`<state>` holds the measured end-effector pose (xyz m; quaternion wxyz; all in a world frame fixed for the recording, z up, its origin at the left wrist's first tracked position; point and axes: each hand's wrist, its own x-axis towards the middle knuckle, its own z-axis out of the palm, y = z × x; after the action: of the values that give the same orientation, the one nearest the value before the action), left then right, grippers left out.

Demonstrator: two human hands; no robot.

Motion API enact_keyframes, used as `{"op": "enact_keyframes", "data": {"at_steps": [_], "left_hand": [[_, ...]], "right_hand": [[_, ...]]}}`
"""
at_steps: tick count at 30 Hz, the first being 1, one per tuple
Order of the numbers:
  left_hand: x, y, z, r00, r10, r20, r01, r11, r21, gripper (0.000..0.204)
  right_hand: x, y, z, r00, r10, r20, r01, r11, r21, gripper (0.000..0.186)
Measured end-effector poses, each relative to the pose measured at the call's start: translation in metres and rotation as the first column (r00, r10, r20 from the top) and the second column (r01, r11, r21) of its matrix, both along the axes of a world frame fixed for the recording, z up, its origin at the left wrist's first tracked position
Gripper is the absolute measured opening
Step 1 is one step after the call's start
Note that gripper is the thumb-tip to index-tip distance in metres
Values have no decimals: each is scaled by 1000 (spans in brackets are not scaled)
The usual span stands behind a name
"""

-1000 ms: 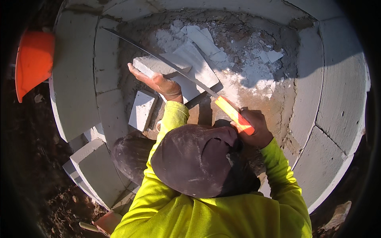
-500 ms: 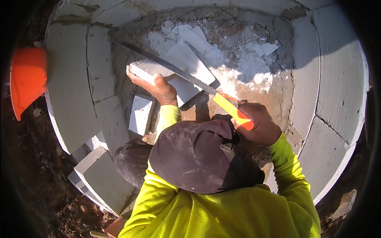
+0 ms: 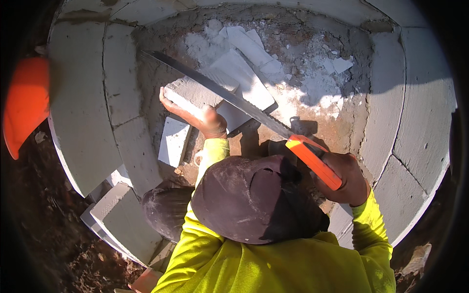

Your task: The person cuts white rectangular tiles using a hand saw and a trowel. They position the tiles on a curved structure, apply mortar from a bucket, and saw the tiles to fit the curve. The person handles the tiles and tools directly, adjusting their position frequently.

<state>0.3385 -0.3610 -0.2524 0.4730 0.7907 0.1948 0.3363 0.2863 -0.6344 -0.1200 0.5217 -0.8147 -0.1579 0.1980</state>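
My left hand (image 3: pixel 200 117), fingers wrapped round a small grey-white block (image 3: pixel 193 92), holds it over larger white boards (image 3: pixel 251 93) lying on the rubble. My right hand (image 3: pixel 347 178) grips the orange handle of a handsaw (image 3: pixel 312 161). The long toothed blade runs diagonally up to the left, across the block held in my left hand, its tip near the inner left wall. Another white block (image 3: pixel 173 141) lies just below my left hand. A dark cap (image 3: pixel 254 200) hides part of my body and the space between my yellow sleeves.
Curved walls of grey blocks surround me, on the left (image 3: pixel 78 107) and right (image 3: pixel 420 122). An orange plastic object (image 3: pixel 27 102) is outside the left wall. White powder and broken flakes (image 3: pixel 332 68) cover the back floor. Loose blocks (image 3: pixel 122 222) stand at the lower left.
My right hand has moved right and down with the saw, drawing the blade back across the block. My left hand keeps its hold on the block. The view has shifted slightly.
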Motion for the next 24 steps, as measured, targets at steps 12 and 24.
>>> {"op": "enact_keyframes", "data": {"at_steps": [12, 24], "left_hand": [[3, -3, -5, 998, -24, 54, 29, 994, -109, 126], [9, -4, -5, 995, 8, 102, 6, 990, -141, 125]], "right_hand": [[18, 12, -42, 997, 37, -68, -44, 995, -95, 18], [33, 9, -61, 940, 147, -307, -233, 936, -265, 47]]}}
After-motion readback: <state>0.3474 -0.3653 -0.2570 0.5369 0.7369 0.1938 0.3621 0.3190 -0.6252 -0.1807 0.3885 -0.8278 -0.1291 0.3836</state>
